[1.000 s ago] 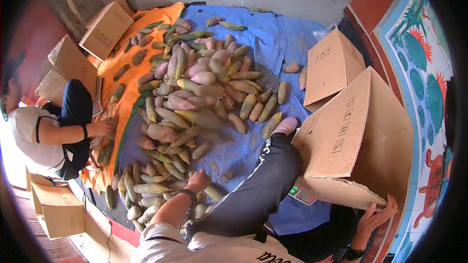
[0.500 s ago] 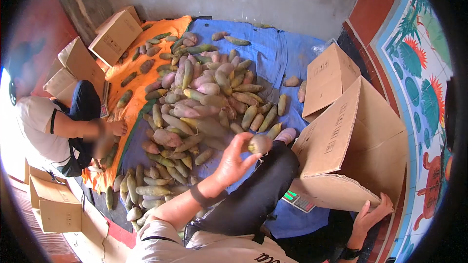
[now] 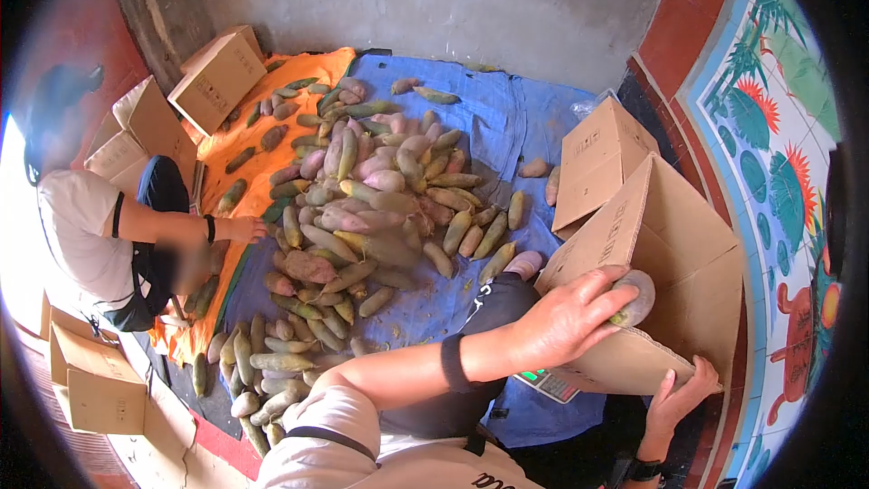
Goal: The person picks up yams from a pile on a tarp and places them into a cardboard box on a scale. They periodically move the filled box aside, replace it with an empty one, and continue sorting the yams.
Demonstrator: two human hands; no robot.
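My left hand point(image 3: 575, 312), with a black band on its wrist, is closed on a radish point(image 3: 636, 297) with a greyish-purple skin and a greenish end. It holds the radish above the opening of a cardboard box point(image 3: 701, 244). At the near edge of that box, my right hand point(image 3: 679, 398) grips the cardboard rim. The box leans over a scale point(image 3: 549, 387) with a green-lit display, partly hidden beneath it. A big heap of green and purple radishes point(image 3: 385, 181) spreads over a blue sheet point(image 3: 471, 95), left of my bent leg.
Behind the open box stands another cardboard box point(image 3: 597, 163). On the left, a co-worker point(image 3: 86, 226) sits by an orange sheet point(image 3: 312, 63), one hand reaching to the heap. More boxes point(image 3: 217, 81) stand around that side. A painted tile wall point(image 3: 765, 127) borders the right.
My left hand has carried the radish rightward from over my knee to the box opening. My right hand stays on the rim. The co-worker's arm has stretched toward the heap.
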